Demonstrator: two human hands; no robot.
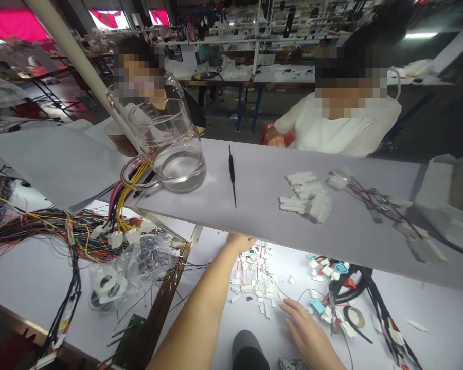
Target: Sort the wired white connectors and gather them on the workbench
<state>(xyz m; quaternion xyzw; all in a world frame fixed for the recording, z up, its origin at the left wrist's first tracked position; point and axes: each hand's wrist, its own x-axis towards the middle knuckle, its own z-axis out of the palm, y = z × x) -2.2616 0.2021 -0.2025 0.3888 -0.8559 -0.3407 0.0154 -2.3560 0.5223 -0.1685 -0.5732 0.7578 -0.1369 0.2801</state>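
My left hand (239, 242) reaches in under the front edge of the raised shelf (254, 221), at the far side of a pile of white plastic connectors (256, 280). Its fingers are mostly hidden, so what they hold, if anything, does not show. Just right of the pile, my right hand (303, 326) hovers over or rests on the white table with its fingers apart and nothing in them. A thin dark wire (281, 290) runs near its fingertips. Black-sleeved wire harnesses (364, 285) with white and blue connectors lie beyond it, beside a roll of tape (355, 317).
On the shelf stand a glass jug (181, 169) with clear liquid, a black pen-like tool (232, 174) and white connector blocks (310, 195). Bundled coloured wires (42, 226) and a plastic bag (135, 270) lie left. Two people sit across the shelf. A dark cylinder (250, 352) is close in front.
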